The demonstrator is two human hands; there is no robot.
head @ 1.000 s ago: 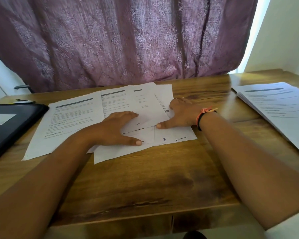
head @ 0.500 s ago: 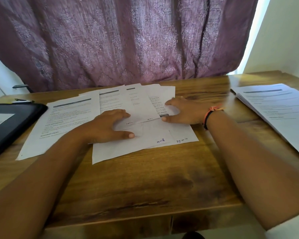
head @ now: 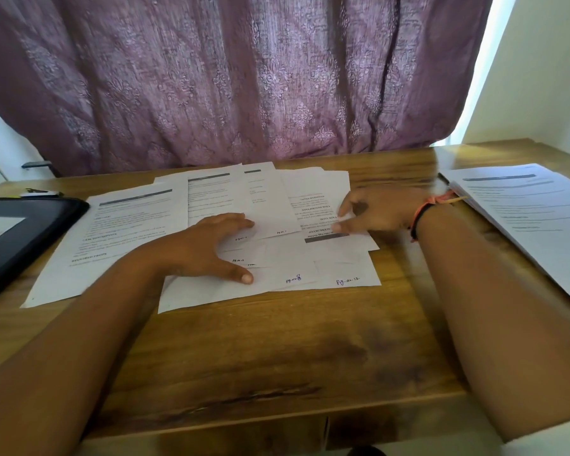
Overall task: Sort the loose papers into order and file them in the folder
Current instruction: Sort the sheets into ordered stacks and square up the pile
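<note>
The black folder (head: 20, 232) lies well left of the left hand (head: 208, 248), whose straight, spread fingers press flat on the fanned loose papers (head: 277, 284). These are white printed sheets with handwritten page numbers. The right hand (head: 375, 212) curls its fingertips on an upside-down sheet (head: 316, 192), long axis pointing away; pinching or pressing, I cannot tell.

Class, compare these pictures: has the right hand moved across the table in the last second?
Yes. The right hand has slid to the right, closer to the stack lying at the right side of the table.
</note>
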